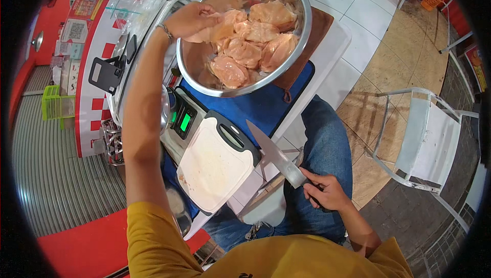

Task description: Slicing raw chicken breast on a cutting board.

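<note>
My left hand reaches over the rim of a large stainless steel bowl, fingers pinching a pale flap of raw chicken. Several more raw chicken pieces are heaped inside the bowl. Closer to my body, my right hand grips a chef's knife by its black handle, with the blade pointing up and left, beside the table edge. Left of the blade lies a white cutting board with dark grey ends and a few meat scraps on its surface.
A digital scale with a lit green display sits left of the board. Blue cloth and brown cloth lie under the bowl on the white table. A clear plastic bag is at upper left. A white metal chair stands at right.
</note>
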Action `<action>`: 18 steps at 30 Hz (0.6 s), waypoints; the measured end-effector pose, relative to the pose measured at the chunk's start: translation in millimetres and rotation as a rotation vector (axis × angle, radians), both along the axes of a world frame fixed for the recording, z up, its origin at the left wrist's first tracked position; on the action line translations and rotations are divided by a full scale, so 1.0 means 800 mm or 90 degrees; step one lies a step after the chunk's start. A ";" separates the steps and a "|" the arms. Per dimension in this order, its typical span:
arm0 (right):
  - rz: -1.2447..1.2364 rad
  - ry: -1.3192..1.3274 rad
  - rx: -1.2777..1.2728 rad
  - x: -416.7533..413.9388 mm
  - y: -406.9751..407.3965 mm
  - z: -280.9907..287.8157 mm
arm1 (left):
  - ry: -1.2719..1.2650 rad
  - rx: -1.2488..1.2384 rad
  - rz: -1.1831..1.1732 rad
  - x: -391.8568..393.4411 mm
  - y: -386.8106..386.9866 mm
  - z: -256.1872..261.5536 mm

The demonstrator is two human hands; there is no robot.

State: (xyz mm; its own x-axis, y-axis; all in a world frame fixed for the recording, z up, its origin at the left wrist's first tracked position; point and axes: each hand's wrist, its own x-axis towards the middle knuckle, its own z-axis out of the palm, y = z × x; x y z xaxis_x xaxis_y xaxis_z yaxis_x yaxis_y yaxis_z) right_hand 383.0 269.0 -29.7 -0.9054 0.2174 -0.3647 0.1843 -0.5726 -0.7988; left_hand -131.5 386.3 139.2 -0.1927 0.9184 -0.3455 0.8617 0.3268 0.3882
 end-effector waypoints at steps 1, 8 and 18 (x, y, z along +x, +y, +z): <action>-0.007 -0.016 -0.016 0.000 -0.001 0.000 | -0.055 0.010 -0.043 0.010 0.002 0.013; -0.016 -0.008 -0.006 0.005 -0.002 -0.005 | -0.153 0.011 -0.084 0.061 0.035 0.061; -0.001 -0.007 0.012 0.001 0.000 0.001 | 0.137 0.068 0.039 -0.022 0.060 -0.114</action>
